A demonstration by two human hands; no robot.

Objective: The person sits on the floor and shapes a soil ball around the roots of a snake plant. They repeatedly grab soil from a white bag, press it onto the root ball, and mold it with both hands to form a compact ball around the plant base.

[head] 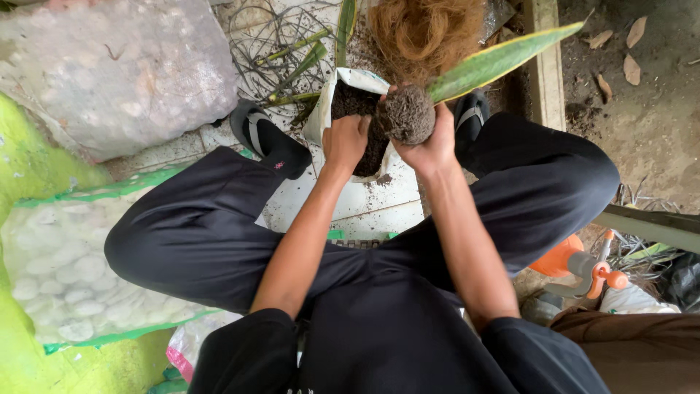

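You're gripping the dark crumbly root ball [405,114] in your closed right hand [434,143] while your left hand [345,140] is pinching the white soil-filled bag's rim [361,78]; be keeping it wide.

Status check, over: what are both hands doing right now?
Left hand in the white soil bag. Right hand grips the plant's root ball. Nothing blocking.

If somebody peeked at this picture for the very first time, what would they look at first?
Probably the dark clump of soil and roots near the top middle, cupped by the right hand, with a long green leaf sticking out to the upper right. Just beside it, the left hand reaches into a white bag of soil. At the far left lies a clear sack of white stones.
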